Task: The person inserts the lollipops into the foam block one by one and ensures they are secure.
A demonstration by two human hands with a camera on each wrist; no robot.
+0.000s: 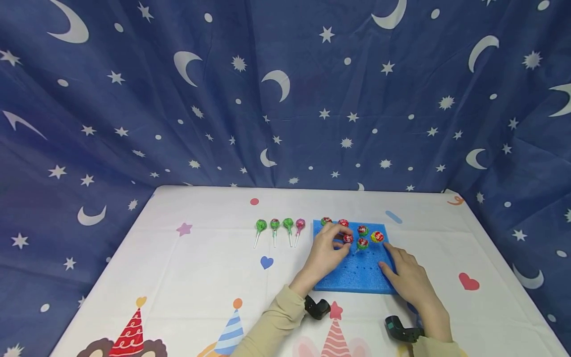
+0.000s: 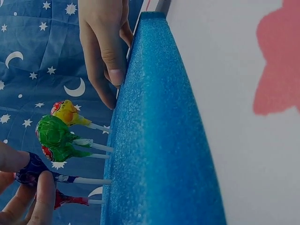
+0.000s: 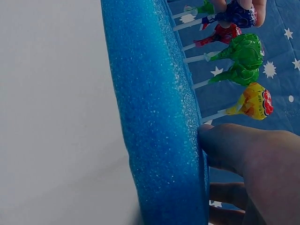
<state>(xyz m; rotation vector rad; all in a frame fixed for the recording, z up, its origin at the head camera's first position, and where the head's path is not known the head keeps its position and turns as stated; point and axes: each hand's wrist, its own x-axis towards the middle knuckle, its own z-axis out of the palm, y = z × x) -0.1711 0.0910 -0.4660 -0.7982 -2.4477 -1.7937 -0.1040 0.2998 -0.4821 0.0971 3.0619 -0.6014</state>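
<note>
- Done: three green lollipops (image 1: 363,243), a red lollipop (image 1: 343,222) and a yellow lollipop (image 1: 377,236) stand in the blue foam block (image 1: 357,280).
- In hand: the left hand (image 1: 327,250) pinches a purple lollipop (image 2: 32,171) between curled fingers; its stick (image 2: 91,181) meets the foam, how deep is hard to tell.
- Right hand (image 1: 409,277): fingers loosely extended at the block's right edge, gripping nothing.
- Apparently left: three more green lollipops (image 1: 288,223) and a pink lollipop (image 1: 300,224), lying on the bench (image 1: 214,263).

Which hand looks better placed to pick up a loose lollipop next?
Probably the left hand: it is nearer the four loose lollipops, though it must first release the dark-wrapped lollipop. The right hand is farther away, at the blue foam block's right edge.
</note>
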